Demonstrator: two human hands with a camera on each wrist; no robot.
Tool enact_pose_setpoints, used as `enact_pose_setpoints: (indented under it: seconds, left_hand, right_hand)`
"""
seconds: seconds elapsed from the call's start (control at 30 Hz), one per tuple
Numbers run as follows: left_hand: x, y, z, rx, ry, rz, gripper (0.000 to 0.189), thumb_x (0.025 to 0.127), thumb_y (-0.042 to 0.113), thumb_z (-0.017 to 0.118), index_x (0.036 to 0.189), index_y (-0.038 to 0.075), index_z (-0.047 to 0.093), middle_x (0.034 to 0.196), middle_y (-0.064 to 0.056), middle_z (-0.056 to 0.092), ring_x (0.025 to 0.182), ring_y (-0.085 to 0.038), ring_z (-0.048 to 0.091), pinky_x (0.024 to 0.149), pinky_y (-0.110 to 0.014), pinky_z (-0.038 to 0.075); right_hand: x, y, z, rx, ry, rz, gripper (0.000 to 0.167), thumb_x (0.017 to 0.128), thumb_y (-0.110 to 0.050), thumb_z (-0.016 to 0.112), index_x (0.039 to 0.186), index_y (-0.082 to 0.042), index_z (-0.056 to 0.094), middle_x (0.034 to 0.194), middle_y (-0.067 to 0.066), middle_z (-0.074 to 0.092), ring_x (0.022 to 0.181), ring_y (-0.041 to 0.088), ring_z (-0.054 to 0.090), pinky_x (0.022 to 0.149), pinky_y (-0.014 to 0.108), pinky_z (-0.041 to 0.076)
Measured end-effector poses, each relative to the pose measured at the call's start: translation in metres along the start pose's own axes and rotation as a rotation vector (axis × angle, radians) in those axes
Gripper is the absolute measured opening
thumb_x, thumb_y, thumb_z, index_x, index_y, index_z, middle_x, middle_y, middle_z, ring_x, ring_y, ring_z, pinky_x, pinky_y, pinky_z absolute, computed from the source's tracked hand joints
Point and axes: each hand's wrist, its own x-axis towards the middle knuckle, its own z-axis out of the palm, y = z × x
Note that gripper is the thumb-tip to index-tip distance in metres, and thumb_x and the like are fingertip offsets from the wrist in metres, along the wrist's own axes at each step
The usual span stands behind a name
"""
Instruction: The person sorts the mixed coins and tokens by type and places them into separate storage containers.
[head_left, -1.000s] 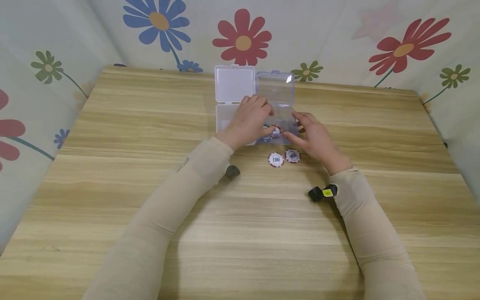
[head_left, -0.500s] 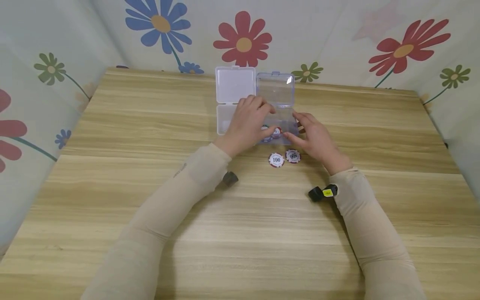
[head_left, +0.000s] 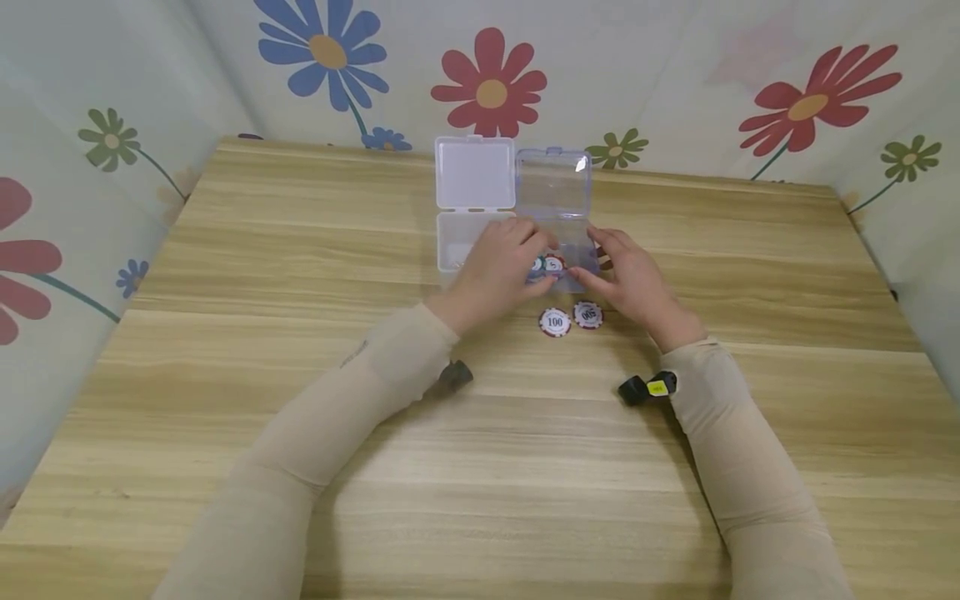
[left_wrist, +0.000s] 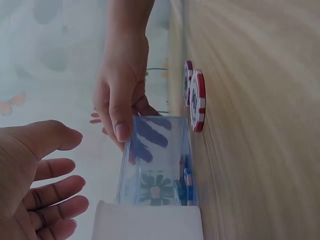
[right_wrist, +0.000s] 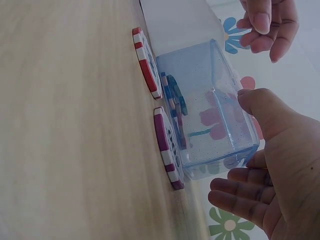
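Observation:
My right hand (head_left: 633,275) grips the right end of a clear plastic box (right_wrist: 200,120), thumb on its front rim and fingers by its side. The box's clear lid (head_left: 553,185) stands raised behind it. A red-edged poker chip (head_left: 555,263) and a green-edged chip (head_left: 537,263) lie inside. Over the boxes, my left hand (head_left: 495,265) hovers with fingers loosely bent; its left wrist view shows nothing between thumb and fingers (left_wrist: 60,192). In front of the clear box, a 100 poker chip (head_left: 554,322) and a 500 poker chip (head_left: 588,315) lie on the table.
A white plastic box (head_left: 452,242) with its white lid (head_left: 476,172) raised adjoins the clear box on the left, partly hidden by my left hand. The wooden table (head_left: 525,483) ends at a flowered curtain (head_left: 660,75) behind the boxes.
My left hand has drawn back a little toward me and lower over the boxes. My right hand keeps its place on the clear box, and the two chips in front lie where they were.

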Motion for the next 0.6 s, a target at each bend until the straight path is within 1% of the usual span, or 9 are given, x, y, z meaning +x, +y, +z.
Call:
enact_pose_setpoints:
  seconds: [0.1, 0.17, 0.33, 0.53, 0.6]
  left_hand:
    - [-0.002, 0.004, 0.001, -0.007, -0.023, 0.039, 0.034, 0.087, 0.028, 0.070, 0.112, 0.005, 0.064, 0.105, -0.008, 0.065, 0.099, -0.023, 0.061, 0.089, -0.035, 0.050]
    - [-0.004, 0.006, 0.002, -0.007, -0.047, 0.054, 0.035, 0.087, 0.028, 0.070, 0.113, 0.005, 0.063, 0.105, -0.008, 0.065, 0.096, -0.022, 0.061, 0.087, -0.033, 0.052]
    - [-0.008, 0.011, 0.005, 0.000, -0.090, 0.064, 0.036, 0.087, 0.028, 0.070, 0.115, 0.007, 0.063, 0.105, -0.007, 0.064, 0.093, -0.021, 0.062, 0.084, -0.032, 0.053]
    - [-0.013, 0.018, 0.008, 0.016, -0.109, 0.096, 0.031, 0.085, 0.025, 0.070, 0.109, 0.007, 0.064, 0.102, -0.006, 0.064, 0.089, -0.022, 0.062, 0.081, -0.034, 0.053]
    - [-0.014, 0.022, 0.009, 0.014, -0.136, 0.096, 0.028, 0.085, 0.026, 0.069, 0.107, 0.009, 0.064, 0.101, -0.005, 0.063, 0.087, -0.021, 0.062, 0.079, -0.034, 0.053]
  right_hand:
    - [0.000, 0.000, 0.000, -0.001, 0.002, 0.002, 0.072, 0.092, -0.033, 0.063, 0.146, 0.003, 0.033, 0.143, 0.024, 0.043, 0.107, 0.041, 0.061, 0.092, 0.049, 0.052]
    - [-0.001, 0.000, 0.000, -0.003, 0.002, 0.005, 0.072, 0.092, -0.033, 0.063, 0.146, 0.003, 0.033, 0.143, 0.024, 0.043, 0.107, 0.041, 0.061, 0.092, 0.049, 0.053]
    - [-0.002, -0.001, 0.000, -0.011, 0.002, 0.006, 0.072, 0.092, -0.033, 0.063, 0.146, 0.003, 0.033, 0.143, 0.024, 0.043, 0.107, 0.040, 0.061, 0.092, 0.049, 0.053]
    - [-0.002, -0.001, 0.000, -0.004, 0.006, -0.007, 0.071, 0.093, -0.033, 0.062, 0.146, 0.004, 0.033, 0.142, 0.025, 0.043, 0.107, 0.041, 0.062, 0.092, 0.050, 0.052]
    - [-0.002, -0.001, 0.000, -0.002, 0.007, -0.008, 0.071, 0.093, -0.033, 0.062, 0.146, 0.004, 0.033, 0.142, 0.024, 0.044, 0.106, 0.040, 0.062, 0.092, 0.049, 0.053]
